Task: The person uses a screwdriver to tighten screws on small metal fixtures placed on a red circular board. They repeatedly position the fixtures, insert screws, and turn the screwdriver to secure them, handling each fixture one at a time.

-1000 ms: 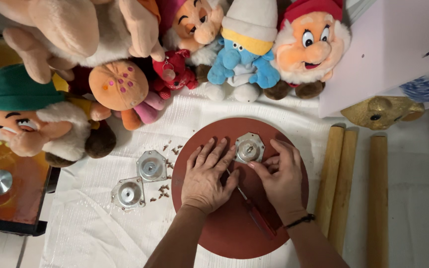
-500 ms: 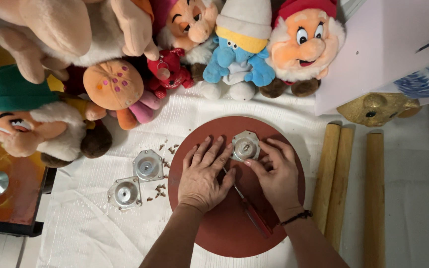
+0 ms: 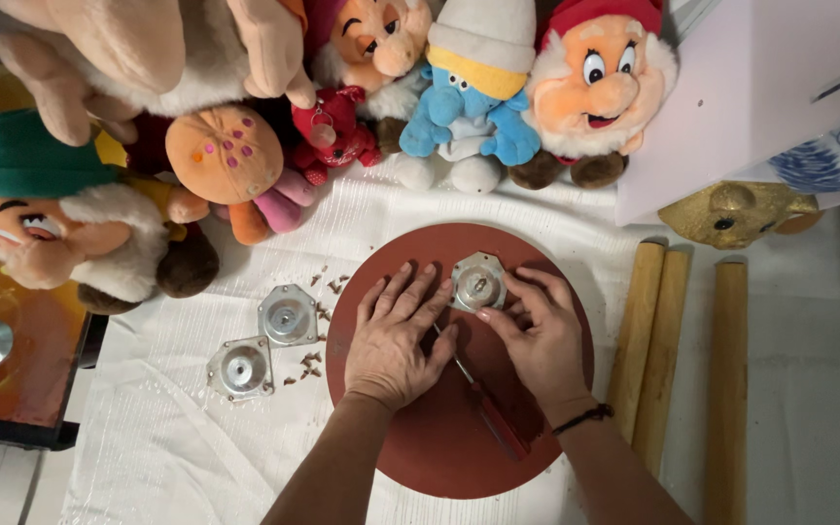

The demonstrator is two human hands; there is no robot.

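Both hands have barely shifted: the left hand lies flat, fingers apart, on the round red board, while the right hand pinches the metal plate near the board's top. 2 spare plates and screws wait left of the board; the screwdriver lies unused on it.

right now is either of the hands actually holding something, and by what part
The right hand pinches the metal mounting plate at its lower right edge on the round red board. The left hand lies flat, holding nothing.
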